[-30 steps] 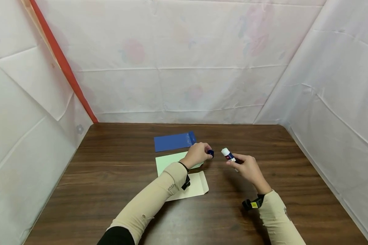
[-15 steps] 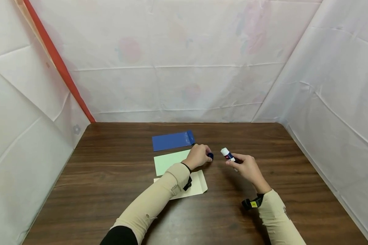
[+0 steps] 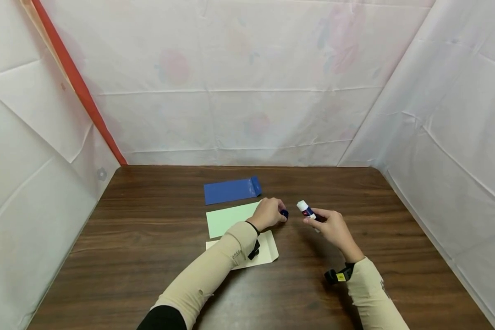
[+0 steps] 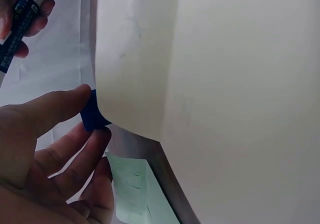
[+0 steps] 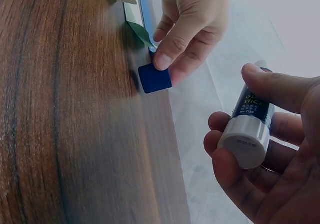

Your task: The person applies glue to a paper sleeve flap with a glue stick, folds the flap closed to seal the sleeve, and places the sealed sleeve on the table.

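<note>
My left hand [image 3: 267,213] pinches a dark blue glue stick cap [image 3: 285,214] between thumb and fingers, low over the table beside the green envelope [image 3: 231,217]. In the right wrist view the cap [image 5: 155,79] appears at or just above the wood; contact is unclear. To the right, my right hand [image 3: 332,228] grips an uncapped glue stick [image 3: 306,209], tilted with its white end up and to the left. A short gap separates cap and stick. The left forearm passes over the cream envelope [image 3: 268,250] and hides part of it.
A blue envelope [image 3: 228,191], its flap marked with whitish smears, lies farthest back on the brown wooden table [image 3: 148,256]. White sheeting [image 3: 247,91] encloses the table at the back and both sides. A red strip [image 3: 80,89] runs down the back left corner.
My left hand, with the cap in it, has come slightly lower and nearer to me, leaving more of the green envelope in view. The right hand and glue stick stay almost still.
</note>
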The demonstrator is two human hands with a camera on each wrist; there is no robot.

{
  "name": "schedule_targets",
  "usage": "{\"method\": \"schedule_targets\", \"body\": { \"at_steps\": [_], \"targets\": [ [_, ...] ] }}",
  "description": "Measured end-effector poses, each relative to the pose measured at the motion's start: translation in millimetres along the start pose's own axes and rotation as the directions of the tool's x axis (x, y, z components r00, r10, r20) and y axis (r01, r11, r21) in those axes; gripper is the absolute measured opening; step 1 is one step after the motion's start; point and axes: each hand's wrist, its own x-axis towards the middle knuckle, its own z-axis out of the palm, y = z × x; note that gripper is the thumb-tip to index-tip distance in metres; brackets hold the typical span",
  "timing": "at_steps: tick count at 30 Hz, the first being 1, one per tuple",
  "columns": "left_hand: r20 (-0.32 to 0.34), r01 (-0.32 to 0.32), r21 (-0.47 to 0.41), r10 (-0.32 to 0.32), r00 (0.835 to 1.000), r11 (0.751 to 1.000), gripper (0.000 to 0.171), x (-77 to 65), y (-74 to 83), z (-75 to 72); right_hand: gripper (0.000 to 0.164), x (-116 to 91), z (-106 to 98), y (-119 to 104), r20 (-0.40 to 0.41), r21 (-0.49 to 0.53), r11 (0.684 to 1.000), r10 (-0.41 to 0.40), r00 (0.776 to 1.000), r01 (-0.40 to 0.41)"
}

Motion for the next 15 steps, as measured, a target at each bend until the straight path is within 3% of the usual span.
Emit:
{"method": "schedule_targets", "body": {
  "at_steps": [15],
  "targets": [
    [0.002, 0.009, 0.005, -0.009, 1.000, 1.000, 0.026, 1.4, 2.8, -2.6, 0.051, 4.9, -2.4, -2.4, 0.049, 0.051, 0.997, 0.048, 0.998, -0.051]
  ]
}}
